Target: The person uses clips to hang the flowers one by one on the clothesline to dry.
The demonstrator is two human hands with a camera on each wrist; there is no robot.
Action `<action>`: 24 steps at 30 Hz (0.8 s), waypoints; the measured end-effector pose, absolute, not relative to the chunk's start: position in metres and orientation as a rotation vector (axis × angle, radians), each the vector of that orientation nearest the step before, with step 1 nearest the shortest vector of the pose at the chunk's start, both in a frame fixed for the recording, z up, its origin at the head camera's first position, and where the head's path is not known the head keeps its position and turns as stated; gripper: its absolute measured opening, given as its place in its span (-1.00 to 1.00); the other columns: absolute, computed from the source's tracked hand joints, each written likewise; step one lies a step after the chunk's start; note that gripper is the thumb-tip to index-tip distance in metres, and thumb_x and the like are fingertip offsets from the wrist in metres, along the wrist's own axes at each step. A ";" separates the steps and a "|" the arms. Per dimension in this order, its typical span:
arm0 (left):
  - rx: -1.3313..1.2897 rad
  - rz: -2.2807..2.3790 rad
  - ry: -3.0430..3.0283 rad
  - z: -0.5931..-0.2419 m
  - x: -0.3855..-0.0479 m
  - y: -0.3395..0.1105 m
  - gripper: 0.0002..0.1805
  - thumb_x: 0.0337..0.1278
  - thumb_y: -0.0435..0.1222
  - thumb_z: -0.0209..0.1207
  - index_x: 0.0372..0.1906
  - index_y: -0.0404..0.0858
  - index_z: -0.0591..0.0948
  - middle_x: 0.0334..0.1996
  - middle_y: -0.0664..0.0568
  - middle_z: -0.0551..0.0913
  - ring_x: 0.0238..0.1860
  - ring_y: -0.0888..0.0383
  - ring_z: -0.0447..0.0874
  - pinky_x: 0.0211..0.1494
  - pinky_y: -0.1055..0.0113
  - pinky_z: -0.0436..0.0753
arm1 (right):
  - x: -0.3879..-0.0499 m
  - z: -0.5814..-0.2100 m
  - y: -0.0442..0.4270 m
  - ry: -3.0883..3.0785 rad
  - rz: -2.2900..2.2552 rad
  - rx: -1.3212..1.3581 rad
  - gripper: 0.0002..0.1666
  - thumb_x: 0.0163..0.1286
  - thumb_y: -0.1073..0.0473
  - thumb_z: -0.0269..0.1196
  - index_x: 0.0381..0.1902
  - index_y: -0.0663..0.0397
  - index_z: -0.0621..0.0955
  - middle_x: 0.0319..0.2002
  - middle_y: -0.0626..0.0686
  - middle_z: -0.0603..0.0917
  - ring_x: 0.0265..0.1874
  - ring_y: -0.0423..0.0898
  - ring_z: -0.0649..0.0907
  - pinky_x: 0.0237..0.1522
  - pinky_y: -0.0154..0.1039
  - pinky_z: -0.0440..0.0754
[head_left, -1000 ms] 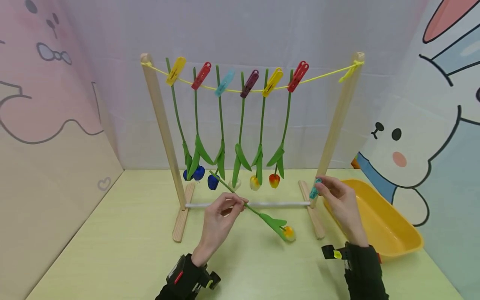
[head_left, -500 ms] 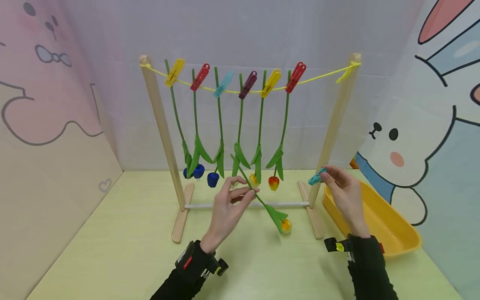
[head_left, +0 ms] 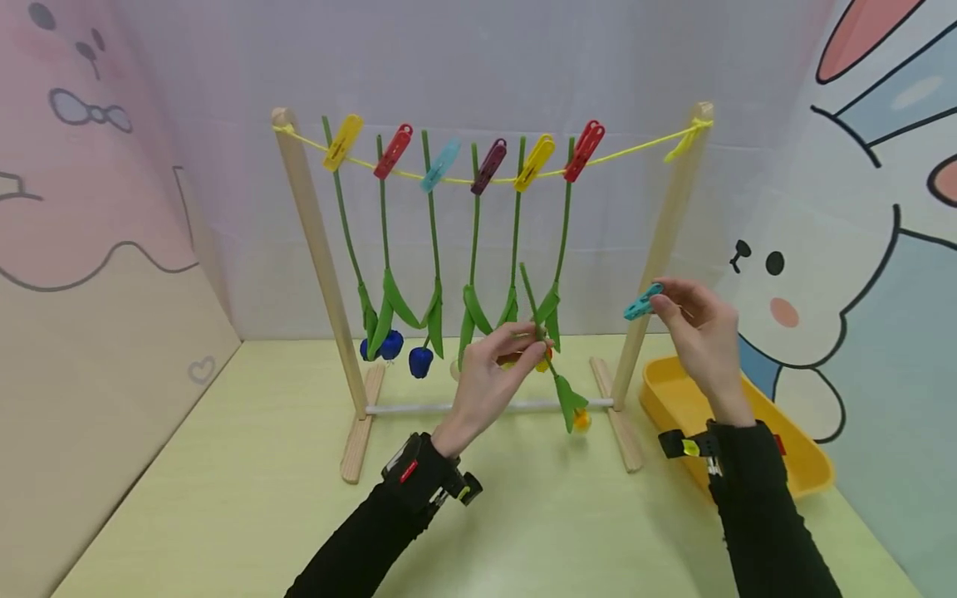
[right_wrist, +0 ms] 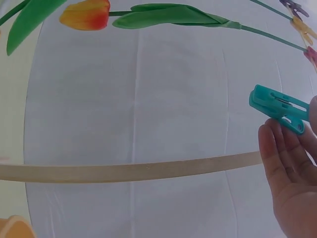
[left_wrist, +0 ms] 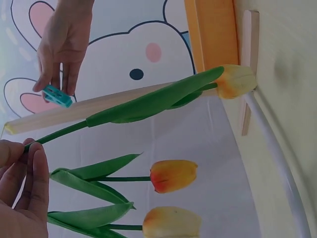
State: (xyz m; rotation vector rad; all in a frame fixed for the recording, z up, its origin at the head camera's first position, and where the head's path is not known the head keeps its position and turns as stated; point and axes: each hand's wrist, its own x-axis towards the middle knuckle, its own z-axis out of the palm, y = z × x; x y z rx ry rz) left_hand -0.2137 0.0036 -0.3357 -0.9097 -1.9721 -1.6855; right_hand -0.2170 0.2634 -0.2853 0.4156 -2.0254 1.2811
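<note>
My left hand (head_left: pixel 493 378) pinches the green stem of an artificial tulip (left_wrist: pixel 237 82) with a pale yellow bloom. The bloom hangs down to the right and the bare stem end points up. A teal clothespin (right_wrist: pixel 277 101) is held between the thumb and fingers of my right hand (head_left: pixel 703 336), in front of the right post. Behind the hands, several tulips hang upside down from a yellow string (head_left: pixel 616 155), each under a clothespin. A red clothespin (head_left: pixel 585 151) is the rightmost on the string, holding a red-orange tulip (left_wrist: pixel 173 176). My left hand partly hides the hanging blooms in the head view.
Two wooden posts (head_left: pixel 314 224) on flat feet carry the string, joined low down by a white bar (head_left: pixel 407 409). A yellow basin (head_left: pixel 811 465) stands at the right, partly behind the right forearm. Cartoon-printed panels (head_left: pixel 792 249) rise at both sides.
My left hand has moved right and up with the tulip, whose stem now stands steeper. The right hand has risen with the teal clothespin, which has turned to point left.
</note>
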 end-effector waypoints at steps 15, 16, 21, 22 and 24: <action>-0.999 -1.706 -1.971 -0.300 -0.235 0.033 -0.73 0.39 -0.37 0.18 0.09 -0.39 0.65 -0.06 -0.23 0.78 -0.08 -0.06 0.79 -0.01 0.43 0.70 | -0.236 -0.236 0.263 -1.924 1.097 0.612 -0.71 0.44 0.42 0.15 0.02 0.58 0.54 -0.21 -0.51 0.57 -0.21 -0.53 0.61 0.10 -0.63 0.52; -1.002 -1.700 -1.970 -0.297 -0.237 0.035 -0.73 0.40 -0.37 0.17 0.09 -0.39 0.65 -0.07 -0.23 0.78 -0.10 -0.06 0.79 -0.02 0.43 0.70 | -0.237 -0.232 0.263 -1.917 1.083 0.624 -0.70 0.45 0.38 0.16 0.02 0.57 0.55 -0.21 -0.51 0.57 -0.20 -0.52 0.60 0.14 -0.61 0.52; -0.998 -1.675 -1.968 -0.284 -0.243 0.043 -0.74 0.41 -0.38 0.16 0.08 -0.40 0.65 -0.08 -0.23 0.79 -0.19 -0.05 0.80 -0.08 0.49 0.69 | -0.245 -0.216 0.262 -1.902 0.963 0.672 -0.57 0.44 0.18 0.20 0.01 0.53 0.57 -0.18 -0.57 0.53 -0.07 -0.54 0.56 0.27 -0.50 0.45; -0.999 -1.671 -1.968 -0.282 -0.245 0.044 -0.74 0.41 -0.38 0.16 0.09 -0.40 0.65 -0.08 -0.23 0.79 -0.21 -0.05 0.80 -0.09 0.50 0.69 | -0.246 -0.213 0.261 -1.890 0.942 0.680 -0.55 0.43 0.15 0.21 0.01 0.51 0.57 -0.17 -0.56 0.53 -0.04 -0.54 0.55 0.28 -0.48 0.44; -1.002 -1.666 -1.965 -0.278 -0.247 0.046 -0.74 0.41 -0.39 0.16 0.08 -0.41 0.65 -0.08 -0.24 0.79 -0.22 -0.05 0.80 -0.09 0.51 0.69 | -0.249 -0.206 0.260 -1.860 0.901 0.695 -0.54 0.40 0.13 0.23 0.00 0.50 0.59 -0.16 -0.51 0.52 -0.01 -0.55 0.52 0.28 -0.45 0.42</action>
